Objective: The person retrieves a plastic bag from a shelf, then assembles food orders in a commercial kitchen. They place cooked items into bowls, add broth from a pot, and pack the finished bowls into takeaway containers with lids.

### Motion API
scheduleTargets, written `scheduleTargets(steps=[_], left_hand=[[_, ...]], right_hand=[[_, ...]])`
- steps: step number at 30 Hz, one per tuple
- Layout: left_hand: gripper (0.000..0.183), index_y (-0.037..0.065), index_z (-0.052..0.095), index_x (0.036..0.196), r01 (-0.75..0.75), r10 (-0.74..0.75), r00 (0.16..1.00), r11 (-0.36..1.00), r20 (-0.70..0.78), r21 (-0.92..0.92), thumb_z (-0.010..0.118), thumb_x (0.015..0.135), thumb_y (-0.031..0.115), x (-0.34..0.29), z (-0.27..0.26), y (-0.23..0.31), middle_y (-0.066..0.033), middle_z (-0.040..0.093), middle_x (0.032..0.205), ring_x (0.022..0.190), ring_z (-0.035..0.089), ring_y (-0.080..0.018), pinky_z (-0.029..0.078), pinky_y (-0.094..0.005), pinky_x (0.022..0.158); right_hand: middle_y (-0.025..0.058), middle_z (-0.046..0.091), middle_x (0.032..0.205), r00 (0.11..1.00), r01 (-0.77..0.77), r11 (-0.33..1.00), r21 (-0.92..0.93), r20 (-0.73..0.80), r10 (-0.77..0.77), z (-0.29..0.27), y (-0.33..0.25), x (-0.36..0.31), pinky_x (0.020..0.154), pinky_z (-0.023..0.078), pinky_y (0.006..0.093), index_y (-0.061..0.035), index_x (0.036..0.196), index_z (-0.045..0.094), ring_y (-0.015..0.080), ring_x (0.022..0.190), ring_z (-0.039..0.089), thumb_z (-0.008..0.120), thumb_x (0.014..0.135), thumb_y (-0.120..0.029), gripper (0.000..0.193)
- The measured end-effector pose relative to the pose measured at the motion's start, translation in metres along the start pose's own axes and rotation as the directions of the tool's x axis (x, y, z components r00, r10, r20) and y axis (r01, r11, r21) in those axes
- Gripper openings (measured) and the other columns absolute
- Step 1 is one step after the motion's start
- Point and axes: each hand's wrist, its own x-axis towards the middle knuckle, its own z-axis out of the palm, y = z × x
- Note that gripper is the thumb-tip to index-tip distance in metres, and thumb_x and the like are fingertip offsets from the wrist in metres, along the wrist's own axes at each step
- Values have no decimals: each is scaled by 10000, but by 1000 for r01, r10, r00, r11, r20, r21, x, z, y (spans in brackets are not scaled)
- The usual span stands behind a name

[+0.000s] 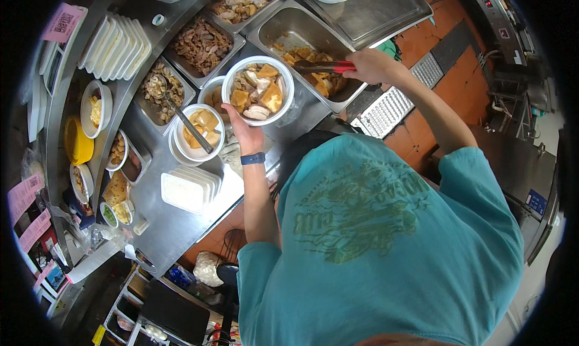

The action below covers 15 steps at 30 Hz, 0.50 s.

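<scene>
My left hand (243, 132) supports a round white bowl (290, 92) from below and the side, tilted toward me. Golden-brown chunks (269, 95) and pale meat slices fill it. To its right, my right hand (373, 66) is closed around the red handles of a pair of tongs (319, 66). The tongs' dark ends reach into a deep steel pan (295, 20) over more golden-brown chunks. Just left of the held bowl, a bowl of yellowish pieces (202, 127) has a metal spoon (190, 126) lying across it.
Steel pans hold chopped brown meat (202, 46), pale pieces (166, 95) and sliced meat (244, 3). White lids (187, 189) are stacked on the steel counter (163, 225). On the shelf at left stand white containers (117, 47), bowls and a yellow bowl (77, 141).
</scene>
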Motion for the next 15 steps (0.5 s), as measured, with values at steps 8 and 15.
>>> scheduleTargets(steps=[8, 15], left_hand=[[700, 88, 350, 1484, -34, 34, 999, 999, 11, -22, 396, 991, 582, -1, -7, 0, -64, 412, 1507, 1379, 389, -246, 295, -401, 1151], [687, 77, 382, 1462, 1, -2, 1000, 999, -4, -44, 412, 990, 577, 6, -7, -5, -63, 437, 1482, 1352, 420, -244, 324, -395, 1134]], right_hand=[[77, 620, 740, 992, -121, 893, 434, 23, 124, -57, 1, -46, 579, 475, 334, 11, 1069, 645, 167, 611, 583, 586, 965, -377, 406], [69, 661, 804, 990, -8, 912, 410, 132, -50, -75, -54, -79, 620, 499, 323, -57, 1232, 632, 167, 647, 592, 573, 974, -450, 475]])
